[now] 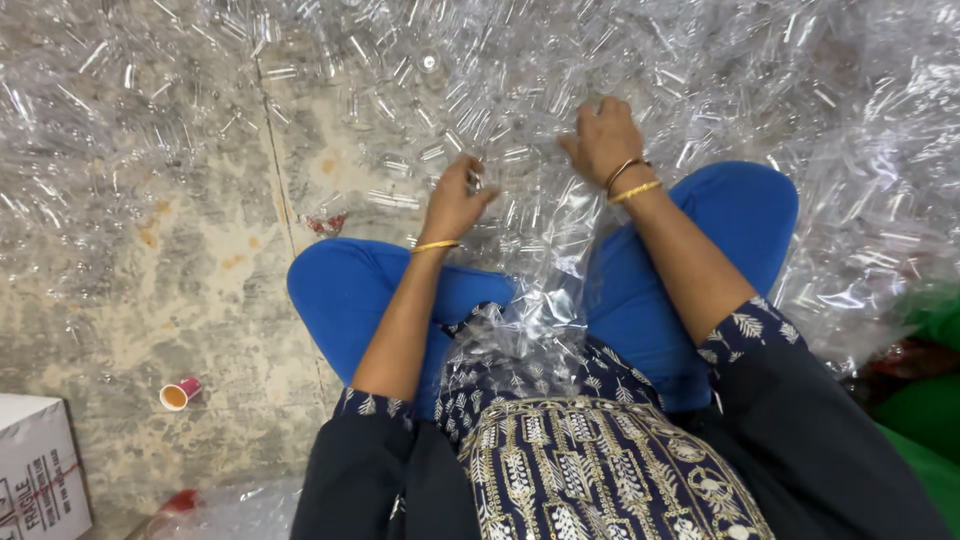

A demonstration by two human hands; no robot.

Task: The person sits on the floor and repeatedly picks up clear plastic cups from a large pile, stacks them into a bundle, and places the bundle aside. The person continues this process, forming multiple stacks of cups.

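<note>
I sit cross-legged on the floor in blue trousers. Many small clear plastic tubes (520,80) lie spread on the floor in front of me. My left hand (455,200) is closed around a few of these clear tubes, a gold bangle on its wrist. My right hand (603,140) reaches palm-down into the pile, fingers curled among the tubes, with bangles on its wrist. A crumpled clear plastic bag (535,320) lies in my lap between my knees, with some tubes inside.
The mottled stone floor (200,260) has a seam running down it. A small paper cup (180,394) lies on its side at lower left, beside a white cardboard box (35,470). Green material (930,410) shows at the right edge.
</note>
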